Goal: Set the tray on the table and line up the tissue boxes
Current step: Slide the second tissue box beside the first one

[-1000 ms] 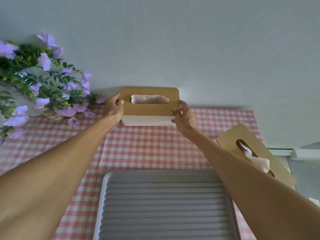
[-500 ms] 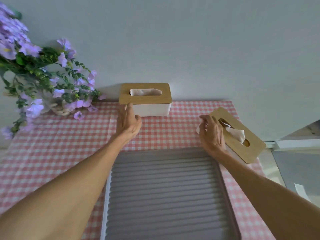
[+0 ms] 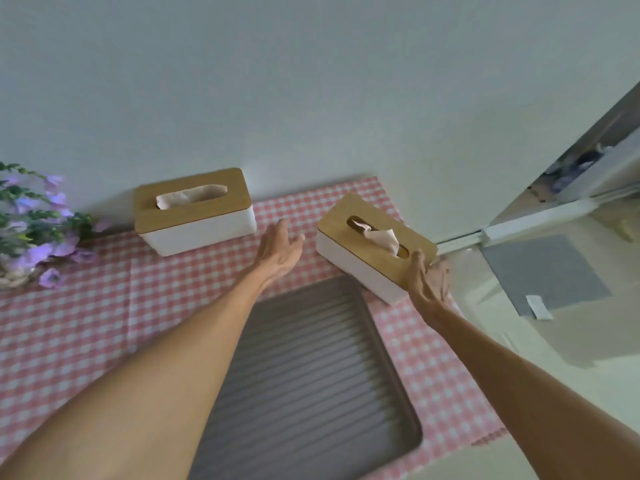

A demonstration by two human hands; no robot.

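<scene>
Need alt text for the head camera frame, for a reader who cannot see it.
A person's right hand touches the near end of an angled tissue box while the left hand hovers open between it and a second tissue box against the wall. A grey ribbed tray lies on the pink checked tablecloth, purple flowers at left.

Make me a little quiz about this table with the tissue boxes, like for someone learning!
1. True or false: the left tissue box sits straight along the wall.
2. Which hand touches the angled tissue box? A) left hand B) right hand
3. Fill in: the grey tray lies on a pink checked ____.

Key: 1 true; 2 B, at the box's near right end, left hand open and apart; 3 tablecloth.
</scene>
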